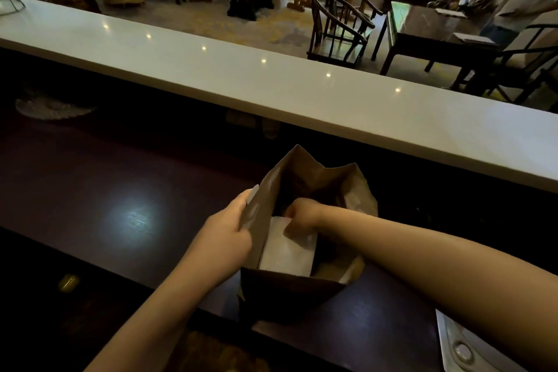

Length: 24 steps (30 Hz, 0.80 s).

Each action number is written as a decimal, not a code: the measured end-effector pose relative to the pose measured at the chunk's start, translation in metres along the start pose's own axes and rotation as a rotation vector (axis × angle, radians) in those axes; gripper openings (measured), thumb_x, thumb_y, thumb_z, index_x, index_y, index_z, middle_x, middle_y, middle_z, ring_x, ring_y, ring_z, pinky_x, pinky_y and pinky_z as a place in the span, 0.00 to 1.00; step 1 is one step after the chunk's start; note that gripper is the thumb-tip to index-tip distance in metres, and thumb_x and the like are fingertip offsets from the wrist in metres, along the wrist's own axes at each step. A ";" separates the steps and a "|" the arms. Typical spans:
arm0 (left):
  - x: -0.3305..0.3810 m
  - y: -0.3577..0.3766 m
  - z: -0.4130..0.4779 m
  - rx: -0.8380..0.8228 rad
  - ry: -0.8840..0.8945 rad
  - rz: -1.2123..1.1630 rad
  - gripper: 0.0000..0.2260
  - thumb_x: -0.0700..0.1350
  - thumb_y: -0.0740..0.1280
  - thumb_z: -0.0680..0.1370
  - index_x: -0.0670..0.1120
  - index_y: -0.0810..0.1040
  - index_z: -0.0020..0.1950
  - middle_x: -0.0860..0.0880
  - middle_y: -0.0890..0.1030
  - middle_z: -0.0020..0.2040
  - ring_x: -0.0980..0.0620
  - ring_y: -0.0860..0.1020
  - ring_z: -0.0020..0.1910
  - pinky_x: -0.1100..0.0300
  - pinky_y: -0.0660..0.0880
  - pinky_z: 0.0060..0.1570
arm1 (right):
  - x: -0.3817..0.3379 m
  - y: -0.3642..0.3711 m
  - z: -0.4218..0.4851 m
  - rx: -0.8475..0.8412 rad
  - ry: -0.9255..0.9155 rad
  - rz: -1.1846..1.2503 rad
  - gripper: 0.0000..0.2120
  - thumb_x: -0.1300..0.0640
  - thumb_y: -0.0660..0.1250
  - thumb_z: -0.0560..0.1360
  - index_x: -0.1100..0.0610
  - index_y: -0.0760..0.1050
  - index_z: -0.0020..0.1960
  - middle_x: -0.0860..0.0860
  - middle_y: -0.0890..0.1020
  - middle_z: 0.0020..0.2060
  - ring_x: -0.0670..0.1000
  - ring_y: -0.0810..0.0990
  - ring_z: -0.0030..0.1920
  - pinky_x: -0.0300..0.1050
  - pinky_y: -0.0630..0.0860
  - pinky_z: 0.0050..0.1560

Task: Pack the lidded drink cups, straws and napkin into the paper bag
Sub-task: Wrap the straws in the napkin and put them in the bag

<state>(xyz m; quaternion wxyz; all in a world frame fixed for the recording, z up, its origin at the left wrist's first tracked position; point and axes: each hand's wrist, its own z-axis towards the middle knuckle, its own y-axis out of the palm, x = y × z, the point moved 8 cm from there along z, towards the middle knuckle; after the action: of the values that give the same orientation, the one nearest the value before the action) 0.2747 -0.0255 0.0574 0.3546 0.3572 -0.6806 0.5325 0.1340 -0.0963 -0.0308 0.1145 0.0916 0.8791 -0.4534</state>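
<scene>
A brown paper bag (305,178) stands open on the dark counter, low in the middle of the view. My left hand (226,232) grips the bag's left wall and holds it apart. My right hand (299,214) reaches down inside the bag, fingers closed on a white napkin (287,254) that lies against the bag's near left side. The bag's depths are dark; cups and straws inside cannot be made out.
The dark work counter (120,190) runs left to right under the bag. A raised white bar top (271,81) borders it at the back. A metal plate (465,344) lies at the lower right. Chairs and tables stand in the room beyond.
</scene>
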 end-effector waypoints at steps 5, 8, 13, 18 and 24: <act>-0.006 0.002 -0.003 0.025 -0.015 0.060 0.27 0.36 0.57 0.77 0.57 0.60 0.73 0.54 0.78 0.57 0.57 0.76 0.48 0.61 0.75 0.47 | 0.018 0.009 0.014 0.098 0.027 0.110 0.18 0.60 0.67 0.74 0.58 0.73 0.63 0.56 0.79 0.58 0.55 0.79 0.57 0.44 0.77 0.52; -0.004 0.004 -0.005 0.036 -0.024 0.088 0.29 0.35 0.55 0.77 0.57 0.58 0.74 0.50 0.78 0.59 0.56 0.78 0.46 0.59 0.78 0.46 | 0.024 0.014 0.015 0.113 0.000 0.094 0.16 0.60 0.67 0.74 0.59 0.74 0.62 0.56 0.79 0.58 0.55 0.78 0.57 0.45 0.76 0.53; 0.000 0.011 -0.011 0.041 -0.042 0.084 0.28 0.36 0.55 0.78 0.56 0.55 0.75 0.55 0.75 0.59 0.70 0.67 0.36 0.75 0.69 0.33 | 0.028 0.016 0.015 0.206 -0.043 0.072 0.16 0.58 0.68 0.73 0.58 0.73 0.60 0.56 0.78 0.57 0.56 0.78 0.55 0.47 0.77 0.53; 0.003 0.014 -0.011 0.015 -0.047 0.079 0.28 0.37 0.55 0.78 0.57 0.55 0.75 0.55 0.76 0.56 0.67 0.71 0.39 0.72 0.70 0.38 | 0.025 0.010 0.011 0.290 -0.083 -0.004 0.21 0.55 0.70 0.72 0.56 0.69 0.63 0.55 0.73 0.61 0.56 0.73 0.61 0.47 0.72 0.58; 0.005 0.016 -0.011 -0.010 -0.054 0.069 0.28 0.37 0.55 0.78 0.59 0.55 0.74 0.57 0.78 0.46 0.57 0.78 0.40 0.67 0.74 0.35 | 0.008 0.022 0.006 0.182 -0.185 -0.180 0.23 0.53 0.71 0.69 0.54 0.69 0.62 0.52 0.67 0.63 0.55 0.67 0.63 0.47 0.70 0.59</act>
<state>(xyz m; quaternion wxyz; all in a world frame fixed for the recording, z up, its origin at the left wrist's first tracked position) 0.2594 -0.0123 0.0556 0.3192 0.3458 -0.7046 0.5311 0.1327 -0.0886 -0.0533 0.1453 -0.0198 0.8248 -0.5461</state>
